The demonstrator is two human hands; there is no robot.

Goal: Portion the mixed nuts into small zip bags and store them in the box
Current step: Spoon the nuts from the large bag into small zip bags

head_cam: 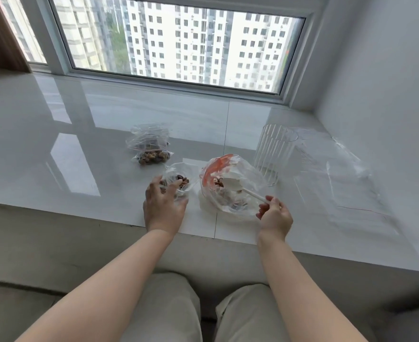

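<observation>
A large clear bag (230, 183) with a red-orange zip strip lies open on the white sill and holds mixed nuts. My right hand (275, 215) pinches the handle of a white spoon (233, 185) whose bowl is inside that bag. To its left, my left hand (164, 201) holds a small zip bag (181, 178) open, with some nuts in it. Two filled small bags (150, 150) lie stacked behind it. A clear ribbed box (272, 154) stands upright right of the large bag.
Flat empty plastic bags (339, 174) are spread on the glossy sill (80, 144) at the right, near the wall. A window runs along the back. My knees are below the sill's front edge.
</observation>
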